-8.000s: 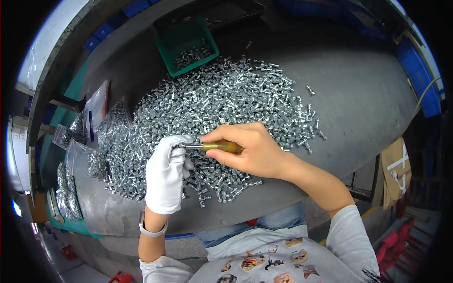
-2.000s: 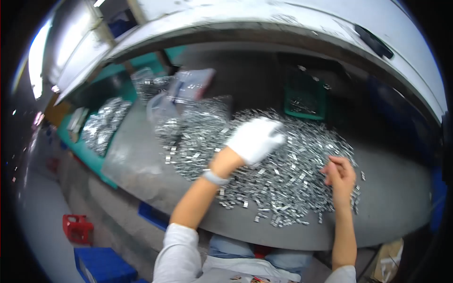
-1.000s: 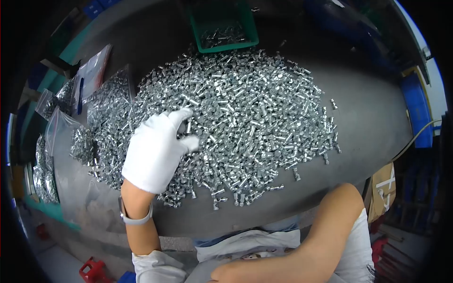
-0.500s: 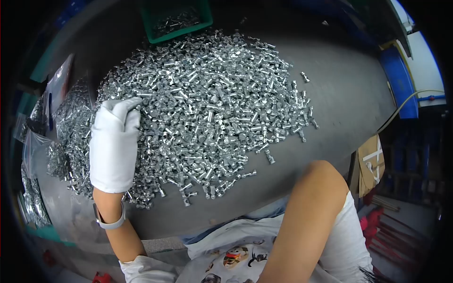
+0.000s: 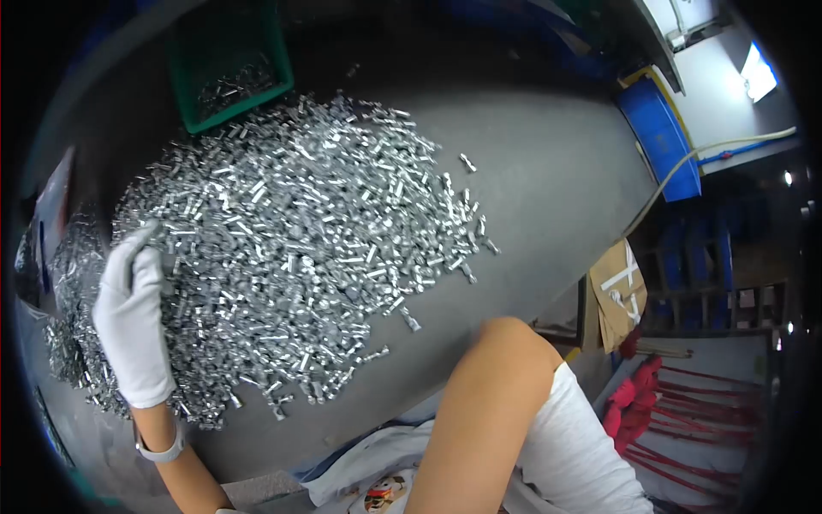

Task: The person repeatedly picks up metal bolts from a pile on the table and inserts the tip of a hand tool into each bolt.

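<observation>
My left hand (image 5: 134, 313), in a white glove, lies at the left side of a wide heap of small shiny metal fittings (image 5: 291, 223). Its fingers point away from me, slightly bent, with a gap between the thumb and the fingers. I see nothing held in it, though the fingertips are blurred against the heap. My right arm (image 5: 479, 411) is bent, with the elbow over the table's near edge; the right hand itself is outside the picture.
Behind the heap, a green bin (image 5: 235, 117) holds more metal pieces. Clear plastic bags (image 5: 73, 257) lie at the far left. A blue container (image 5: 659, 128) stands beyond the grey table (image 5: 548, 188) at the right, near a pale hose (image 5: 728, 141). Cardboard (image 5: 612, 295) leans below.
The view has swung to the right, so the heap and bin appear farther left. My left hand stays at the heap's left side, its thumb and fingers now farther apart.
</observation>
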Tool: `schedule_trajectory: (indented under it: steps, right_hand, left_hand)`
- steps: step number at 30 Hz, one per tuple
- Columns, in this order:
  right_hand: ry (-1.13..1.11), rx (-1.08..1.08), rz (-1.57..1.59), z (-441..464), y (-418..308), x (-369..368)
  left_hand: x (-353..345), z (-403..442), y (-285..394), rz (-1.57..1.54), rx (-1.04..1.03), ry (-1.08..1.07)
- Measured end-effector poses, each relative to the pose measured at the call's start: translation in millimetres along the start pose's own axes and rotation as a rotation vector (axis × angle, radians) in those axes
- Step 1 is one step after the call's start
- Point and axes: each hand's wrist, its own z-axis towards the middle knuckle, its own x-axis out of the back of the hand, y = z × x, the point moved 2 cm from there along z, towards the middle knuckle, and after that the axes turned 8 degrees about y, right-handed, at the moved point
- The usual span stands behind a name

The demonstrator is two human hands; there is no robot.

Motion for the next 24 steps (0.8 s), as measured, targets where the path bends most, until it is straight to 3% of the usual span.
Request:
schedule_trajectory:
  steps: [3, 5, 6, 8, 11, 13, 15, 19, 24]
  right_hand:
    - [0.045, -0.054, 0.004, -9, 3, 8]
    - [0.135, -0.199, 0.081, -23, 18, 17]
    - [0.232, -0.319, 0.157, -34, 30, 20]
    - [0.686, -0.56, 0.427, -61, 69, 17]
    - [1.11, -0.853, 0.397, -91, 112, 4]
    - [1.257, -0.879, 0.639, -94, 118, -8]
    - [1.177, -0.835, 0.544, -92, 117, -11]
    - [1.072, -0.836, 0.438, -92, 114, -17]
    - [1.203, -0.905, 0.501, -97, 114, -26]
  left_hand:
    - [4, -1, 7, -0.035, 0.01, -0.055]
    - [4, 0, 6, -0.143, -0.033, -0.107]
    - [4, 1, 2, -0.153, -0.052, -0.123]
    - [6, 1, 9, -0.051, -0.121, -0.125]
    - [1, -3, 11, -0.155, -0.021, -0.136]
    - [0, -5, 14, -0.087, -0.11, -0.147]
    - [-1, -10, 20, -0.105, -0.029, -0.183]
    - [-7, -13, 17, -0.081, -0.238, -0.215]
    - [-10, -14, 14, -0.075, -0.163, -0.239]
